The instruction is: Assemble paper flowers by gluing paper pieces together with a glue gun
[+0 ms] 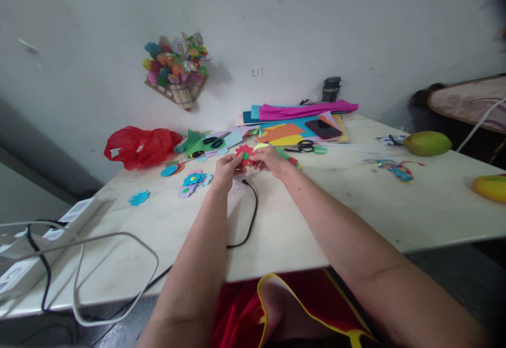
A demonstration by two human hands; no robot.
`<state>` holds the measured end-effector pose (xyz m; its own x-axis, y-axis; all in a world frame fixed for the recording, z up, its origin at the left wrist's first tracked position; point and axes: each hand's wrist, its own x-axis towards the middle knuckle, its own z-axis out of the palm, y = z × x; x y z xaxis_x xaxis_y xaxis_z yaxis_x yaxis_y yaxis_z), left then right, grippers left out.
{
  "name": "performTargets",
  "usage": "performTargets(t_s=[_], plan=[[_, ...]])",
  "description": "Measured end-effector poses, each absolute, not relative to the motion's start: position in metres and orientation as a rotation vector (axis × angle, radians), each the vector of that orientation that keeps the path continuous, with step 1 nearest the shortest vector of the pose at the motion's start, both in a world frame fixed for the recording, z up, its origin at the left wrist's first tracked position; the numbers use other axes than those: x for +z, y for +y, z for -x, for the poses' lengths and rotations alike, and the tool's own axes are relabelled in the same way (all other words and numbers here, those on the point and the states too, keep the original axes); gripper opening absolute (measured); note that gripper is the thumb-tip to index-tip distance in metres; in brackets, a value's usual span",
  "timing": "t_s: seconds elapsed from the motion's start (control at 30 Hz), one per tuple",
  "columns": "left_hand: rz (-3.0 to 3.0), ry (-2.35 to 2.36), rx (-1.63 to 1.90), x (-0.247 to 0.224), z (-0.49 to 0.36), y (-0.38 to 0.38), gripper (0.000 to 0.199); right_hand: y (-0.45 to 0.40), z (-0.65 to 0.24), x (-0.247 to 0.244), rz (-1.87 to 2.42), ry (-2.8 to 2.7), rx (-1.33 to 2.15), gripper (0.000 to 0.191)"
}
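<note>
A red paper flower with a green round centre is held up over the table between my two hands. My left hand pinches its left side, thumb in front. My right hand has its fingers closed at the flower's right edge. Left of my hands lie several finished paper flowers in blue and lilac. Farther left is a plain blue paper flower. Blue and orange paper circles lie behind them. More cut paper shows partly behind my right wrist.
Black scissors and a second pair lie among coloured paper sheets with a phone. A red plastic bag sits back left. A black cable crosses the table; power strips line the left edge. A mango is at right.
</note>
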<state>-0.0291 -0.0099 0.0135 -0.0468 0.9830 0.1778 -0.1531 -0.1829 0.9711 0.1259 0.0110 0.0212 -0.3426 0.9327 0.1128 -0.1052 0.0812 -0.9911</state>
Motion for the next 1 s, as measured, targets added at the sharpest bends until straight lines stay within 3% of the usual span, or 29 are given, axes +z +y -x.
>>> performTargets(t_s=[1.0], plan=[[-1.104,1.036,1.489,0.0117,0.0223,-0.0105,0.040,0.0097,-0.1254,0.0223,0.877,-1.527,1.430,0.012]])
